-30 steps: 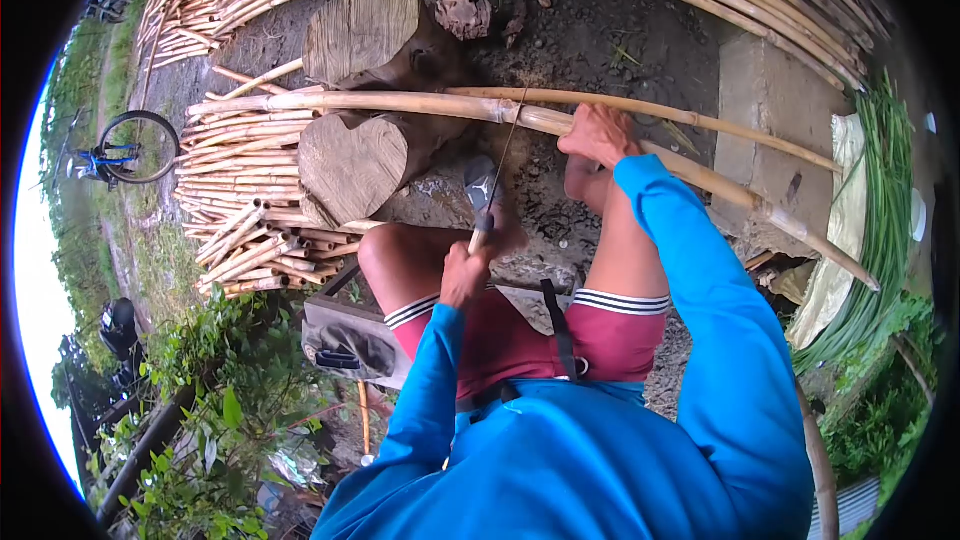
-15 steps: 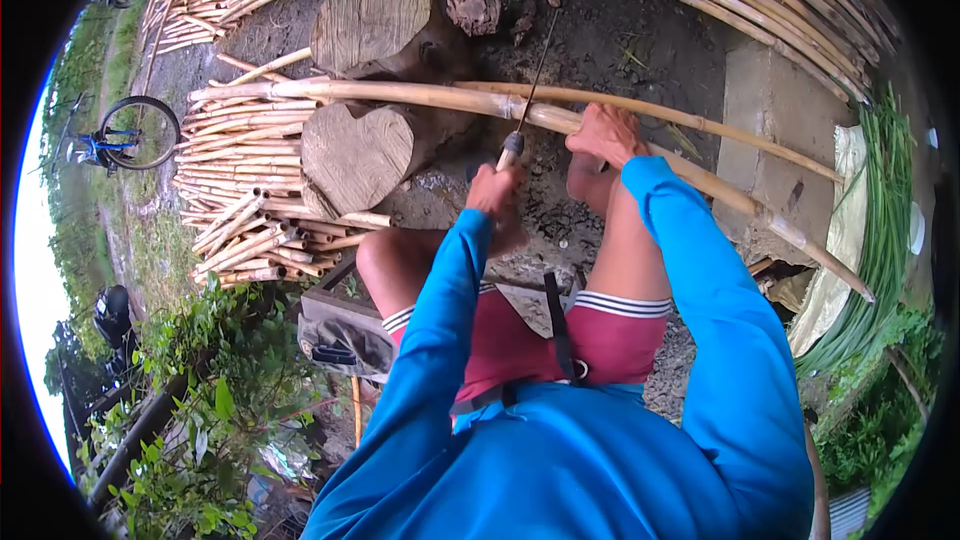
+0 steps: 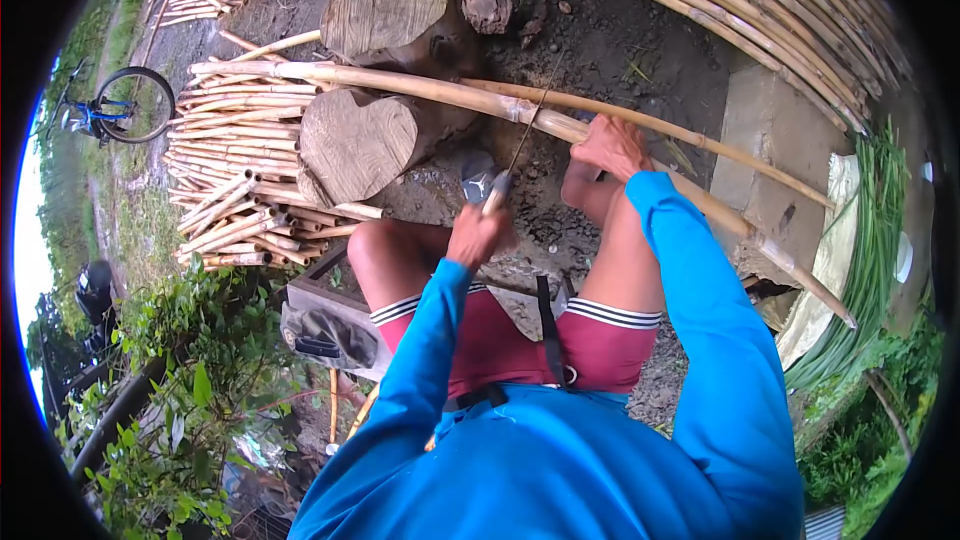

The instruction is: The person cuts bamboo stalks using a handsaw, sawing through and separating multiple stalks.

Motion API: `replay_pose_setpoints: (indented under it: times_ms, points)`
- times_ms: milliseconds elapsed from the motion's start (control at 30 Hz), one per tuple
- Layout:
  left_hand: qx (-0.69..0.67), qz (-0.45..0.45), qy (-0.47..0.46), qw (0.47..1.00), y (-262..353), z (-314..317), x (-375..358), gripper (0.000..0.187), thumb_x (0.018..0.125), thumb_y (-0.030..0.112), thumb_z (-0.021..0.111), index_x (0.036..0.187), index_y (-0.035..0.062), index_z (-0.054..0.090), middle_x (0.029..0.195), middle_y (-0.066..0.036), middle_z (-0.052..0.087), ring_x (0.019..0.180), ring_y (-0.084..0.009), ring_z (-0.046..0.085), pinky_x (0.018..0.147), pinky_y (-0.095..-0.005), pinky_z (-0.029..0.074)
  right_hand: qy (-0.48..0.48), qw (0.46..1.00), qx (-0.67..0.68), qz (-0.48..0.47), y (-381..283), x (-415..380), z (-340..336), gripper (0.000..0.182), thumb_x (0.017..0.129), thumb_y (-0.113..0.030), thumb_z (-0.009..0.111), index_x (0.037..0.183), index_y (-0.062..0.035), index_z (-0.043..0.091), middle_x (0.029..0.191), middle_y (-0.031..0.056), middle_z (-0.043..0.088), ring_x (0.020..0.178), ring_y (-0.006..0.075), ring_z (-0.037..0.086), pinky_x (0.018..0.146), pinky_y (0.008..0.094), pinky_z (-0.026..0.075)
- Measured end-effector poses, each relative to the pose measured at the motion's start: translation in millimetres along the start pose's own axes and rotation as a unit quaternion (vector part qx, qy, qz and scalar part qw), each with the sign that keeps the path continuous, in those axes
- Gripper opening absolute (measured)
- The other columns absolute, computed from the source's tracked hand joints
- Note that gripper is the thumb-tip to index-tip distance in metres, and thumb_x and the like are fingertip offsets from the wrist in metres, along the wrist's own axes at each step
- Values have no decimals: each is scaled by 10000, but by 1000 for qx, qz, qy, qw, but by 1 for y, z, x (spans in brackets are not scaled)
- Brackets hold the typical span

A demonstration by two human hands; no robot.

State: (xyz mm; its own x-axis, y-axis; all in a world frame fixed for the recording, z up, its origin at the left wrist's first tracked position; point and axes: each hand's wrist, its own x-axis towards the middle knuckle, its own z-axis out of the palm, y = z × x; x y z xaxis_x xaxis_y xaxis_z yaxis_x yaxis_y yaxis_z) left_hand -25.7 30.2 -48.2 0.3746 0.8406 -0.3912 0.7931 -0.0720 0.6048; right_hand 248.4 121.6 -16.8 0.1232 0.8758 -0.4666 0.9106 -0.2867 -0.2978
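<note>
**Long cane, thin blade: how they handle**

Our right hand (image 3: 612,147) is clamped around the bamboo pole (image 3: 450,97), which lies across the heart-shaped log (image 3: 357,144) and the concrete block (image 3: 775,135). Our left hand (image 3: 476,235) is closed on the handle of a thin-bladed knife (image 3: 515,155), tip at the pole. We judge the pole stiff, light for its length, smooth-skinned and apt to roll; best gripped close beside the cut, near a node. Cut canes (image 3: 235,155) are stacked beyond the log.

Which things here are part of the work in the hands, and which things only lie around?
In use: left hand gripping the saw; right hand holding the bamboo pole; log under the pole.

Lying about: cut bamboo stack, bicycle, concrete block, green stalks.
</note>
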Motion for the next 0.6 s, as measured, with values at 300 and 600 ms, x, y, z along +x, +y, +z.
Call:
replay_pose_setpoints:
  times_ms: [300,600]
  points:
    - [-207,-237,-26,949,18,8,41,276,780,222,618,927,3,698,627,-96,602,537,-179,600,463,-337,435,-57,997,41,-26,-3,2,-6,407,645,-266,648,944,-1,723,979,265,684,970,422,658,890,472,521]
    - [-196,-267,-36,943,23,-16,-57,379,763,336,655,784,-42,634,636,-129,610,581,-213,579,611,-380,469,-37,999,25,-28,12,0,-1,404,664,-258,652,968,1,714,1005,280,674,977,438,650,887,484,521]
